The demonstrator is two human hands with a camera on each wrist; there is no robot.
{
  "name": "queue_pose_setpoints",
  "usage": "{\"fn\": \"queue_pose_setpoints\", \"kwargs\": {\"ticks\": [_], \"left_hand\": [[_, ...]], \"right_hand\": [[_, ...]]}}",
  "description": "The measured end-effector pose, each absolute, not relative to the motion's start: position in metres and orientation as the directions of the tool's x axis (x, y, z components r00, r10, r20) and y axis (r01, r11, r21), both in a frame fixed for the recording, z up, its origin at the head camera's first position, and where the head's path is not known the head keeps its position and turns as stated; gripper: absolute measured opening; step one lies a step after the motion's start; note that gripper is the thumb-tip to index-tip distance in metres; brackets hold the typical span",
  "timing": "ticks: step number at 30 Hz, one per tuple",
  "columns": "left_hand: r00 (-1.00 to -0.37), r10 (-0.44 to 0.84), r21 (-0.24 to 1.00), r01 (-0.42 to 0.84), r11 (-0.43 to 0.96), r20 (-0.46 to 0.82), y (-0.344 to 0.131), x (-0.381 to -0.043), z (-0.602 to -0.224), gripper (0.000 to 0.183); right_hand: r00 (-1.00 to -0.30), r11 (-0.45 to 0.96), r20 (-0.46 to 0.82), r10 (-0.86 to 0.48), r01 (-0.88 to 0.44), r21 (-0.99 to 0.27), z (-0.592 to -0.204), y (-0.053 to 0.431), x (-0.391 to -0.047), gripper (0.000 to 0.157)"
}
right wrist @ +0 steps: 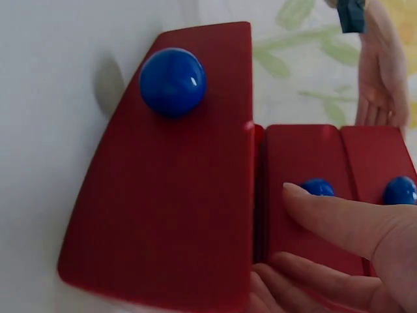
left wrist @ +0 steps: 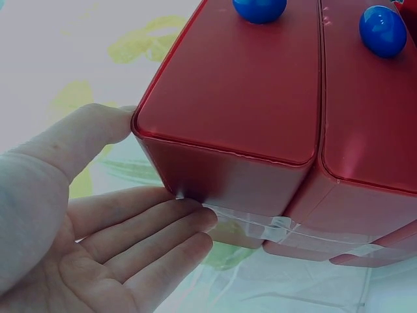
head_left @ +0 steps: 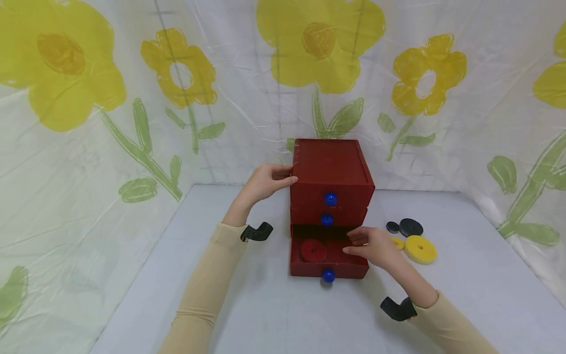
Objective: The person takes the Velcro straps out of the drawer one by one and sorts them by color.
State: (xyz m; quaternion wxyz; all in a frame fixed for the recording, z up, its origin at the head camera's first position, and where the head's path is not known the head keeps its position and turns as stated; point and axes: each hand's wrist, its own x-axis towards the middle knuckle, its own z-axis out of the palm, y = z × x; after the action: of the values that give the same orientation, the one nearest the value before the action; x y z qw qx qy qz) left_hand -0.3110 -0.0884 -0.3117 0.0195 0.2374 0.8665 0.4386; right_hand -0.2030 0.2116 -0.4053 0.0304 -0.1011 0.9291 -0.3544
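Note:
A red three-drawer cabinet [head_left: 329, 162] with round blue knobs stands at the table's far middle. Its bottom drawer [head_left: 309, 269] is pulled out, and a red disc [head_left: 306, 255] with a small centre hole lies in its left part. My left hand [head_left: 265, 183] rests at the cabinet's upper left edge. In the left wrist view its thumb meets a cabinet edge [left wrist: 228, 98] while the other fingers stretch out along the side. Over the right side of the pulled-out drawer hovers my right hand [head_left: 373, 247], thumb and fingers apart with nothing between them.
Right of the cabinet lie a large yellow disc [head_left: 426, 251], a small yellow disc [head_left: 398, 243] partly behind the right hand, a large black disc [head_left: 411, 227] and a small black disc [head_left: 392, 227]. A flower-printed curtain [head_left: 247, 113] hangs behind the white table [head_left: 274, 314].

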Motion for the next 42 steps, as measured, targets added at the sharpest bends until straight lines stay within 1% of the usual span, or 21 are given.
{"fn": "queue_pose_setpoints", "kwargs": {"ticks": [5,11,16,27,35,42], "left_hand": [[-0.886,0.429,0.765,0.396,0.507,0.174,-0.089,-0.311,-0.312,0.055],[-0.887,0.427,0.768,0.395,0.504,0.176,-0.088,-0.311,-0.313,0.055],[-0.887,0.428,0.774,0.392,0.498,0.174,-0.088,-0.311,-0.313,0.056],[-0.887,0.426,0.778,0.391,0.492,0.177,-0.088,-0.310,-0.312,0.056],[-0.892,0.419,0.776,0.383,0.501,0.171,-0.089,-0.310,-0.312,0.056],[-0.888,0.426,0.779,0.388,0.492,0.174,-0.089,-0.310,-0.312,0.056]], "right_hand": [[-0.965,0.706,0.039,-0.261,-0.218,-0.674,-0.413,0.201,-0.209,0.046],[-0.937,0.630,0.051,-0.346,-0.272,-0.728,-0.423,0.191,-0.220,0.049],[-0.926,0.611,-0.002,-0.376,-0.246,-0.752,-0.430,0.186,-0.229,0.051],[-0.903,0.633,-0.064,-0.424,-0.246,-0.734,-0.440,0.175,-0.240,0.053],[-0.894,0.638,-0.098,-0.438,-0.232,-0.734,-0.447,0.170,-0.245,0.058],[-0.878,0.633,-0.106,-0.467,-0.248,-0.733,-0.450,0.168,-0.246,0.059]]}}
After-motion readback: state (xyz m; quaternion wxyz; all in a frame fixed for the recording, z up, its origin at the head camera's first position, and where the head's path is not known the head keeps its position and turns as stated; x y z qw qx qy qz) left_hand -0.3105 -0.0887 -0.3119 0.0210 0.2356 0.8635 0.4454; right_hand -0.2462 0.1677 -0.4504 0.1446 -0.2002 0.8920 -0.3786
